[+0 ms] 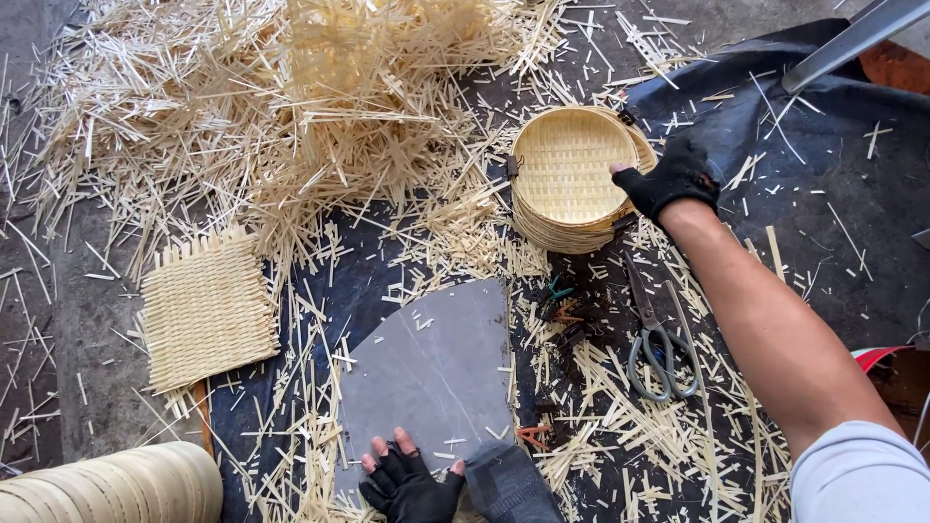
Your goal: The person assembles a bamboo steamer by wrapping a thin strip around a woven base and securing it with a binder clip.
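Note:
My right hand [668, 179], in a black fingerless glove, rests on the right rim of a stack of round woven bamboo trays [567, 179]. My left hand [407, 479], also gloved, lies flat with fingers spread on the near edge of a grey board [431, 373]. Grey-handled scissors [654, 334] lie on the floor between my right forearm and the board. A square woven bamboo mat [206, 308] sits to the left.
A big heap of bamboo strips [291, 97] fills the top left, with offcuts scattered over a dark sheet [843, 194]. A roll of bamboo rings [116, 484] sits at bottom left. A metal bar [852, 39] crosses the top right. Small clips [562, 310] lie near the scissors.

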